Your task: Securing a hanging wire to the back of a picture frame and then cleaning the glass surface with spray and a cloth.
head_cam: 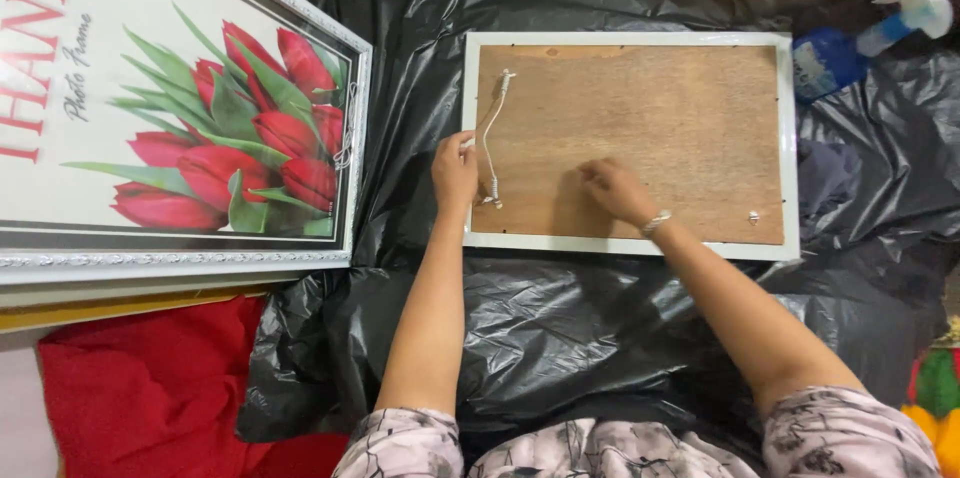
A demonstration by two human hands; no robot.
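A white picture frame (pixel 790 138) lies face down on black plastic sheeting, showing its brown wooden backboard (pixel 680 118). A white hanging cord (pixel 492 133) runs down the board's left side. My left hand (pixel 455 170) grips the frame's left edge beside the cord. My right hand (pixel 615 188) rests on the backboard near its lower middle, fingers curled and pressing down; a bracelet sits on that wrist. A small metal clip (pixel 754 217) shows at the board's lower right.
A large silver-framed picture of red tulips (pixel 220 128) lies to the left. A blue spray bottle (pixel 860 38) with white trigger lies at the upper right. Red cloth (pixel 150 388) is at lower left. Black plastic sheeting (pixel 560 318) covers the surface.
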